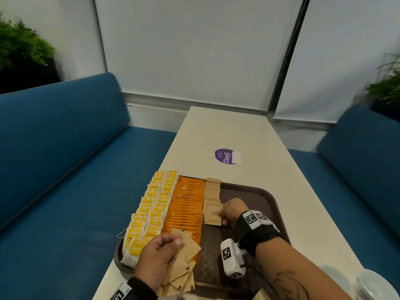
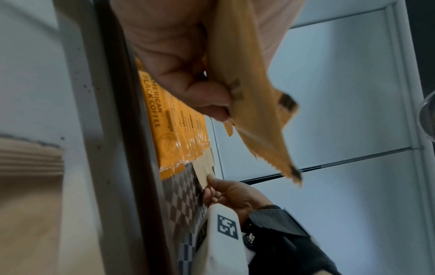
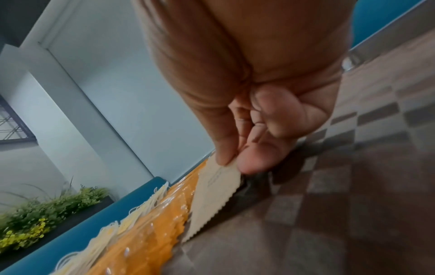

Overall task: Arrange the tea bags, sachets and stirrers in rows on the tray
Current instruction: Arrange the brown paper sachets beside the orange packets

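Note:
A brown tray (image 1: 259, 198) lies on the table and holds two rows of yellow tea bags (image 1: 151, 211), a row of orange coffee sachets (image 1: 186, 208) and a row of brown sugar sachets (image 1: 213, 191). My right hand (image 1: 229, 212) pinches one brown sachet (image 1: 213, 215) (image 3: 216, 193) at the near end of the brown row, low over the tray. My left hand (image 1: 160, 254) grips a fanned bunch of brown sachets (image 1: 181, 267) (image 2: 254, 104) above the tray's near left corner. No stirrers are visible.
The tray sits on a narrow cream table (image 1: 227, 131) with a purple sticker (image 1: 227, 156) beyond it. Blue benches (image 1: 65, 159) flank both sides. A glass rim (image 1: 376, 286) shows at the bottom right. The tray's right half (image 1: 249, 267) is bare.

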The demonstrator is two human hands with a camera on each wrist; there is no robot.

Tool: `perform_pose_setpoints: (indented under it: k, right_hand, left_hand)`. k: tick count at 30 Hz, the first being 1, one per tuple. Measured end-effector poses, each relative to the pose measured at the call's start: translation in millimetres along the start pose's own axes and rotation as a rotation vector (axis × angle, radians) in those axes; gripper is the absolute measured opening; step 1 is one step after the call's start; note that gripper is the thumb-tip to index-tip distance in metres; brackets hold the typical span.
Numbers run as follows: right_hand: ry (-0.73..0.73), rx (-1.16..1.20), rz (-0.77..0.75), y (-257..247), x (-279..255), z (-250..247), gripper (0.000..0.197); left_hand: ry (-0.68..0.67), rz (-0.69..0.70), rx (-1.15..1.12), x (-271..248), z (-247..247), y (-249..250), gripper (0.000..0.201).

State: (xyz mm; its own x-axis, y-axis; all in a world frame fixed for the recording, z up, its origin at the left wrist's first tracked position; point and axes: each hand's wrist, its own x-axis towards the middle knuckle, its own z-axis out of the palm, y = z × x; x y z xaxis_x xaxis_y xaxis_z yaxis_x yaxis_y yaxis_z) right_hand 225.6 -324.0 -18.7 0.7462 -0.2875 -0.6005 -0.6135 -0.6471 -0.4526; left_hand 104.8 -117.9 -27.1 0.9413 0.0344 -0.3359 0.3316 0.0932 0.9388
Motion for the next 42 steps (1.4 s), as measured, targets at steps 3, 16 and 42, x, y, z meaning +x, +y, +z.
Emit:
perform_pose_setpoints:
  k: [3, 16, 42]
  right_hand:
    - [0.009, -0.006, -0.004, -4, 5, 4, 0.042]
    - [0.073, -0.133, -0.013, -15, -2, 1, 0.034]
    - [-0.237, 0.186, -0.457, 41, -118, -1, 0.016]
  left_hand:
    - [-0.010, 0.004, -0.004, -2, 1, 2, 0.005]
    - [-0.055, 0.011, -0.011, -4, 4, -1, 0.006]
    - [-0.094, 0.165, -0.088, -6, 42, 0, 0.023]
